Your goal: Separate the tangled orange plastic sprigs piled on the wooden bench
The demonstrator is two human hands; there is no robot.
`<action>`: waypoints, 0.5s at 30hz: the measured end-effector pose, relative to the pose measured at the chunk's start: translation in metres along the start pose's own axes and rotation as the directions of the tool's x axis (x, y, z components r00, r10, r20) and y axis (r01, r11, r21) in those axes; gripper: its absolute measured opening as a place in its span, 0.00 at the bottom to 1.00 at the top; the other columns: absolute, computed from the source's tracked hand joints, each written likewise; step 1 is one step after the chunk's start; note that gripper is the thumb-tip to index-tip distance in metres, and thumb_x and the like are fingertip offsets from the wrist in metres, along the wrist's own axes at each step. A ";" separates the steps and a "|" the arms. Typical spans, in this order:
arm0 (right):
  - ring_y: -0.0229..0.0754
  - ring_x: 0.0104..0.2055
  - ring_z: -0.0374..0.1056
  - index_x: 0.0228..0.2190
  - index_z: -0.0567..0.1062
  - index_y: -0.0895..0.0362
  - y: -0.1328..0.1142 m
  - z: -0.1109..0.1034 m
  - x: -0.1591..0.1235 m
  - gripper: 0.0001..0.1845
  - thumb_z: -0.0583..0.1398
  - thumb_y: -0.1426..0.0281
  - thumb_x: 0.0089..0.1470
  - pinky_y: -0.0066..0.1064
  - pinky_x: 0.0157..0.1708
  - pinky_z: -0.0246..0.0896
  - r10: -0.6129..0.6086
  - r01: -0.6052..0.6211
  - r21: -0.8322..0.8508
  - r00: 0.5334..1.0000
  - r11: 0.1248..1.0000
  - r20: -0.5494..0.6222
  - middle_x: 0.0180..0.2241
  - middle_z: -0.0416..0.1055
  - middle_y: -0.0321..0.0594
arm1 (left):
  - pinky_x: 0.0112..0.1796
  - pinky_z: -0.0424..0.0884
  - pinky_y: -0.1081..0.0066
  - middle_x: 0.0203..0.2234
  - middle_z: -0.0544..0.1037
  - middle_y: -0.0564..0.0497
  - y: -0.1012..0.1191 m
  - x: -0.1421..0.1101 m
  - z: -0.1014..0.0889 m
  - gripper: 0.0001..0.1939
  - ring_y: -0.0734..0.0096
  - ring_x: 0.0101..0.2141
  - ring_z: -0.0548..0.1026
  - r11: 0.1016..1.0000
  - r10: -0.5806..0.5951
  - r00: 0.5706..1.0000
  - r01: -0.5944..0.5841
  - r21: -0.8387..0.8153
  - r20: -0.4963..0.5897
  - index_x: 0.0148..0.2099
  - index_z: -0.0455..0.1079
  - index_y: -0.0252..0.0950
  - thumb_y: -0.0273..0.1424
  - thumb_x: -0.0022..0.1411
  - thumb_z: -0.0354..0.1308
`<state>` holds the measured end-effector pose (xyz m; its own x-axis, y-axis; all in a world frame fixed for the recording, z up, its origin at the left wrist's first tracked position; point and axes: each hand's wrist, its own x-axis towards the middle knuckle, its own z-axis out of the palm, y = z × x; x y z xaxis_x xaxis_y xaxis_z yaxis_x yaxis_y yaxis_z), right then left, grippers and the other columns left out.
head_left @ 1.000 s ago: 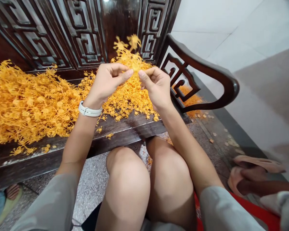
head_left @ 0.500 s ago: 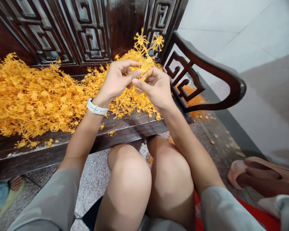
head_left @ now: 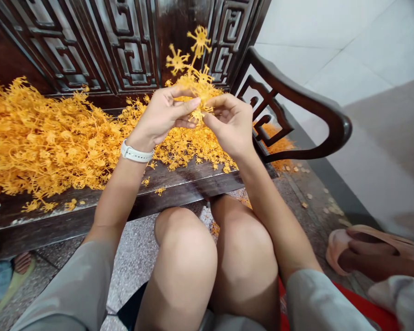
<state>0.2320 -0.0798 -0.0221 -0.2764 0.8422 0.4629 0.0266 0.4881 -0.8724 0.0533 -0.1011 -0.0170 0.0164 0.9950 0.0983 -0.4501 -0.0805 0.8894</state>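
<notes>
On the counter [head_left: 189,191], a big heap of bits [head_left: 44,142] lies left and a smaller heap [head_left: 182,149] right. The back panel [head_left: 174,32] is behind both. The armrest [head_left: 296,87] is at the right end, with more bits [head_left: 281,146] on the floor [head_left: 134,248] past it. Two knees [head_left: 186,243] are in front.

Yellow pile [head_left: 51,140] cropped left, 2 sleeves [head_left: 77,280] cropped, sprig [head_left: 202,82] partly hidden

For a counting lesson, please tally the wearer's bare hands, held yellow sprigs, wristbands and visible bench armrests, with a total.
Left hand, right hand: 2
Held yellow sprig: 1
White wristband: 1
Bench armrest: 1
Total: 5
</notes>
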 end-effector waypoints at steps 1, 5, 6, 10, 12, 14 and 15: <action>0.41 0.42 0.72 0.39 0.79 0.55 -0.003 0.000 -0.001 0.16 0.75 0.63 0.51 0.34 0.43 0.72 -0.006 0.006 -0.009 1.000 1.000 0.028 0.40 0.74 0.38 | 0.29 0.80 0.73 0.26 0.76 0.55 0.000 -0.001 0.000 0.16 0.71 0.25 0.81 1.000 0.006 1.000 -0.006 0.001 -0.022 0.42 0.74 0.36 0.26 0.56 0.77; 0.42 0.42 0.72 0.41 0.80 0.52 -0.009 0.000 -0.004 0.24 0.78 0.58 0.46 0.36 0.46 0.73 -0.032 0.037 -0.039 0.994 0.999 0.105 0.43 0.75 0.40 | 0.27 0.77 0.73 0.22 0.73 0.56 -0.005 0.001 0.000 0.19 0.69 0.25 0.80 0.993 0.099 0.990 -0.092 0.072 -0.104 0.42 0.72 0.38 0.33 0.55 0.79; 0.41 0.41 0.71 0.40 0.80 0.52 -0.008 0.001 -0.004 0.23 0.77 0.56 0.47 0.36 0.45 0.73 -0.050 0.054 -0.041 0.994 0.998 0.095 0.42 0.75 0.40 | 0.27 0.76 0.73 0.22 0.73 0.56 -0.007 0.003 -0.001 0.20 0.69 0.25 0.79 0.984 0.140 0.985 -0.127 0.127 -0.100 0.41 0.72 0.38 0.36 0.54 0.80; 0.39 0.36 0.70 0.37 0.79 0.55 0.008 0.002 0.000 0.18 0.71 0.53 0.57 0.34 0.39 0.70 -0.107 0.107 0.004 0.992 0.994 0.074 0.35 0.76 0.38 | 0.30 0.75 0.71 0.26 0.77 0.53 -0.017 0.014 -0.004 0.24 0.71 0.28 0.77 0.870 0.372 0.927 -0.331 0.366 -0.047 0.36 0.75 0.37 0.44 0.48 0.81; 0.38 0.34 0.69 0.37 0.77 0.56 0.013 0.003 0.002 0.14 0.67 0.57 0.62 0.33 0.37 0.69 -0.097 0.099 -0.021 0.991 0.995 0.087 0.33 0.75 0.37 | 0.33 0.74 0.72 0.27 0.78 0.53 -0.021 0.015 -0.002 0.20 0.73 0.29 0.75 0.826 0.467 0.883 -0.418 0.378 -0.044 0.33 0.75 0.37 0.42 0.49 0.80; 0.38 0.35 0.70 0.35 0.76 0.56 0.011 0.005 0.001 0.08 0.64 0.64 0.64 0.32 0.39 0.69 -0.087 0.102 -0.156 0.991 0.983 0.100 0.32 0.75 0.37 | 0.33 0.71 0.72 0.25 0.76 0.55 -0.024 0.009 0.004 0.14 0.75 0.28 0.73 0.835 0.491 0.866 -0.436 0.337 -0.095 0.30 0.75 0.37 0.35 0.50 0.77; 0.39 0.37 0.70 0.34 0.76 0.55 0.006 0.005 0.000 0.05 0.63 0.68 0.63 0.33 0.42 0.70 -0.085 0.112 -0.247 0.989 0.962 0.118 0.33 0.76 0.38 | 0.33 0.70 0.72 0.23 0.75 0.56 -0.025 0.004 0.008 0.13 0.75 0.28 0.72 0.851 0.476 0.866 -0.410 0.326 -0.153 0.27 0.73 0.38 0.32 0.48 0.76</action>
<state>0.2273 -0.0781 -0.0284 -0.3893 0.7646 0.5137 0.2318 0.6210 -0.7487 0.0712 -0.0953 -0.0351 -0.3362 0.8325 0.4403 -0.0985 -0.4961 0.8627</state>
